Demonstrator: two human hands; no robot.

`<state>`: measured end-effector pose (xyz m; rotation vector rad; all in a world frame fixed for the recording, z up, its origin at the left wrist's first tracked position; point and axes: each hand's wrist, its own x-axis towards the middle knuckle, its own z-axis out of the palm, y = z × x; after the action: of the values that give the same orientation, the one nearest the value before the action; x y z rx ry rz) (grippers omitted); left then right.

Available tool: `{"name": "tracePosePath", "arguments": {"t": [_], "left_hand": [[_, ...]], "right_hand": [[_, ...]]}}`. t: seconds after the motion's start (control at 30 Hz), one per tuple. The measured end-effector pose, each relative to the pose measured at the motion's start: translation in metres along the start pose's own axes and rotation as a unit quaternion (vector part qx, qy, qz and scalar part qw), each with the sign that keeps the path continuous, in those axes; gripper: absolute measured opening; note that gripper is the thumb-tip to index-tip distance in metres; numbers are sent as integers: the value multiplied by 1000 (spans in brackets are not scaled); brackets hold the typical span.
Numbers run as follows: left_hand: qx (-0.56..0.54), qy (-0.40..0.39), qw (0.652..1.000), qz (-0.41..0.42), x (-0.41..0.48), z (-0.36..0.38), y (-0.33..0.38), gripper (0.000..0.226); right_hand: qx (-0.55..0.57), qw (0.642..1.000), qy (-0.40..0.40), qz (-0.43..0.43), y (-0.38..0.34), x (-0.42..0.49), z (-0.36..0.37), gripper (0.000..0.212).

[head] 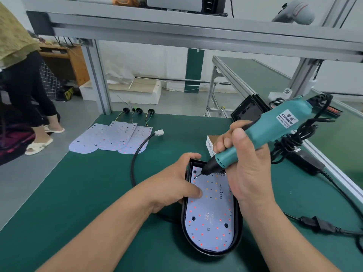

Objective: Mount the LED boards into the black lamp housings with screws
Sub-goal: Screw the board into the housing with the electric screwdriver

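Here's the housing (238, 224), lying open-side up near the worktop's (78, 193) near edge, right of middle, with the board (212, 218) seated inside it, "12V" printed on its face. Left hand (176, 181) is on the housing's far-left corner: fingers curled over the rim, thumb pressing flat on the board, so that grip holds housing and board together. Right hand (245, 163) has a full grip round the teal screwdriver (275, 126), fingers wrapped on the lower barrel. The tool leans up and away to the right, and its bit is down on the board's far-left corner, just ahead of the left thumb. Whether a screw sits under the bit is too small to tell.

Behind the right hand, a small open box (211, 142). A black cable (134, 165) curves away from the housing towards a white connector (159, 132) lying mid-worktop. At the far-left corner, spare boards (110, 138) lie overlapped, wires running off the far edge. A second housing (248, 111) stands tilted at the far-right edge, and the screwdriver's cord trails past an adapter (306, 162) on the right. Off to the left, a person (19, 75) stands on the floor.
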<state>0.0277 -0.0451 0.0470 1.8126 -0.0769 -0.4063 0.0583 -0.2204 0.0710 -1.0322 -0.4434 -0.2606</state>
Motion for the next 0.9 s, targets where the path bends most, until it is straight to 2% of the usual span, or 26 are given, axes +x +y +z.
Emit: {"name": "tracePosePath", "arguments": {"t": [0.2,0.33,0.43,0.6,0.73,0.9], "left_hand": [[62,-1,998,12,-2,0,2,92],[86,6,996,18,-3,0,4,94],[105,12,994,30,-2,-1,3,86],[125,13,991,54,0,0,3,82],[117,8,991,63,1,1,2,76],[81,4,995,59,3,0,1,76]], "right_hand": [[-44,996,-72,-3,-4,-3,5,9],[-84,991,-100,-7,-5,-5,13,27],[-83,991,-107,1,-2,-6,17,35],[-109,983,-146,3,-1,-3,20,26],[-119,978,-168,14,0,0,19,30],[-68,984,-163,18,-3,3,10,48]]}}
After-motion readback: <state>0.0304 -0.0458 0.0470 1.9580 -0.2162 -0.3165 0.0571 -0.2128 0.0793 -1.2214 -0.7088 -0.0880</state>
